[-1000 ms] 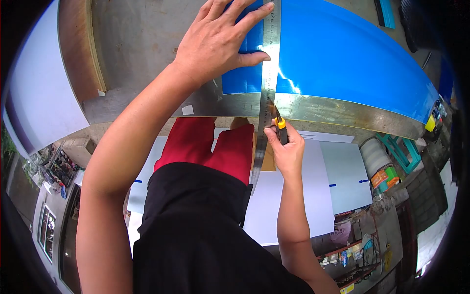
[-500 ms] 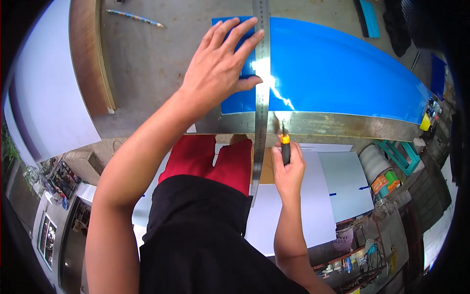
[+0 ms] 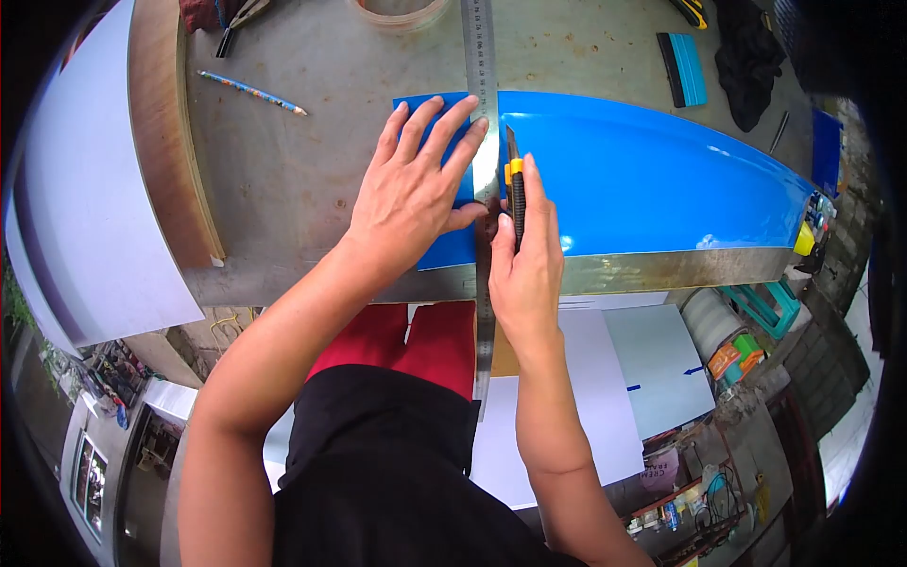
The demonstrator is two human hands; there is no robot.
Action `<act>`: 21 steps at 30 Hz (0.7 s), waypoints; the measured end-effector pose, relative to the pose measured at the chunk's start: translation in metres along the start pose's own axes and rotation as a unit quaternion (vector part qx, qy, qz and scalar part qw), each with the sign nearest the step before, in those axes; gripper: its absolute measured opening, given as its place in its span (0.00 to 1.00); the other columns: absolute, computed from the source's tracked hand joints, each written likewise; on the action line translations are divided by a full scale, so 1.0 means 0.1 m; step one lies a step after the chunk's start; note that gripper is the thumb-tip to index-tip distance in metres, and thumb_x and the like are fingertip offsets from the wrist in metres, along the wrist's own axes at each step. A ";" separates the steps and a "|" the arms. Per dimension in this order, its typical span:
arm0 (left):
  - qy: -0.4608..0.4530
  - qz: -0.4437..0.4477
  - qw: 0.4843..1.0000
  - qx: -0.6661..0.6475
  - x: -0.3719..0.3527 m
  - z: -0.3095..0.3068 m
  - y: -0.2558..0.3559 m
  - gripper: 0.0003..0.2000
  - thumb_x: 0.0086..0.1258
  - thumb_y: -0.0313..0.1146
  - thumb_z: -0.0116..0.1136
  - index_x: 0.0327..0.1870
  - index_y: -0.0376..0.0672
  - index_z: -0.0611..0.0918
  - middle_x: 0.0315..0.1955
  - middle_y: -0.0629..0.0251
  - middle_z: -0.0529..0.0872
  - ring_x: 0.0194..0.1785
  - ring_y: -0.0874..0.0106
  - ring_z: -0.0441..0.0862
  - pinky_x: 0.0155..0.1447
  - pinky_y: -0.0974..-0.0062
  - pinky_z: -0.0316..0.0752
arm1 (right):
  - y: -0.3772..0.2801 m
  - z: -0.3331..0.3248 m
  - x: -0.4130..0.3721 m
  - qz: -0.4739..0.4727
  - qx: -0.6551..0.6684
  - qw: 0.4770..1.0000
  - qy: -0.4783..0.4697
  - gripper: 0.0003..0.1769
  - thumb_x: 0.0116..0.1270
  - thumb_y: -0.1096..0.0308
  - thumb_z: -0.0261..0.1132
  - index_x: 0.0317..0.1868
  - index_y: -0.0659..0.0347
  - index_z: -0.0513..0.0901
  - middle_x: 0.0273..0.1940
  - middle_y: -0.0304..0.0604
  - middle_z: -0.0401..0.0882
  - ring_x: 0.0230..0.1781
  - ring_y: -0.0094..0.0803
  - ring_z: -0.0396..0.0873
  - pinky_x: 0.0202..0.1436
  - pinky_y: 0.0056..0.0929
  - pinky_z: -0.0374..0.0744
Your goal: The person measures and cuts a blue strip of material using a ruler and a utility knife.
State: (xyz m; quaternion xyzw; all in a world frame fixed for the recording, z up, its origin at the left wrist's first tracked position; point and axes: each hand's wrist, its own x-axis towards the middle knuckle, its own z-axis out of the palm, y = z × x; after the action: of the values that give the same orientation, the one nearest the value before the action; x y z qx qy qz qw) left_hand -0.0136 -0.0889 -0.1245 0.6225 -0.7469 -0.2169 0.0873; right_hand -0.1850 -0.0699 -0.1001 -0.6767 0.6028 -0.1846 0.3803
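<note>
Head view: steel ruler (image 3: 486,170) lay across blue sheet (image 3: 652,184) on tabletop (image 3: 302,161), long axis away from the person. Left hand (image 3: 411,194), splayed, ungrasping, touched its left side; right hand (image 3: 531,260) gripped utility knife (image 3: 517,194) just right, near-parallel.

The left hand (image 3: 406,194) hides part of the blue sheet (image 3: 652,180), and the right hand (image 3: 527,255) covers some of the knife (image 3: 517,194); whether the tip of its blade touches the sheet cannot be told. The ruler (image 3: 483,66) runs off the top edge — its markings too small to read. A clear ring (image 3: 406,24), a red cloth (image 3: 200,14) and a yellow-and-black tool (image 3: 693,11) are also cut off there. The black shirt (image 3: 397,482) leaves through the bottom edge. Small items on a shelf (image 3: 675,515) (lower right) are too tiny to identify — mostly indistinct shapes.
</note>
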 end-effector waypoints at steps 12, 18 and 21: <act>-0.027 -0.020 0.999 -0.006 0.02 -0.02 0.00 0.44 0.52 0.49 0.78 0.74 0.49 0.75 0.79 0.65 0.66 0.82 0.58 0.58 0.87 0.52 0.49 | -0.05 0.02 0.12 0.015 -0.006 1.000 -0.021 0.37 0.76 0.80 0.58 0.84 0.54 0.62 0.54 0.57 0.77 0.48 0.54 0.84 0.48 0.49 0.83; -0.036 -0.016 0.999 0.003 0.02 -0.01 -0.01 0.44 0.55 0.52 0.77 0.75 0.48 0.74 0.79 0.65 0.65 0.81 0.59 0.60 0.87 0.51 0.48 | -0.07 0.03 0.13 0.029 -0.015 0.999 -0.023 0.38 0.76 0.80 0.58 0.84 0.53 0.61 0.53 0.57 0.76 0.46 0.53 0.85 0.46 0.48 0.84; -0.033 -0.021 0.999 -0.007 0.03 -0.01 0.00 0.45 0.51 0.50 0.79 0.74 0.50 0.75 0.79 0.65 0.66 0.82 0.58 0.58 0.87 0.52 0.49 | -0.07 0.03 0.14 0.025 -0.022 0.999 -0.026 0.39 0.76 0.80 0.58 0.84 0.53 0.61 0.54 0.57 0.76 0.46 0.52 0.86 0.46 0.48 0.85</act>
State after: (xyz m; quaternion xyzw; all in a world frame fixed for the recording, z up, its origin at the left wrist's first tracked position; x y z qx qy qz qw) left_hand -0.0133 -0.0917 -0.1241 0.6304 -0.7343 -0.2440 0.0627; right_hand -0.1754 -0.0824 -0.0992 -0.6744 0.6133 -0.1440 0.3850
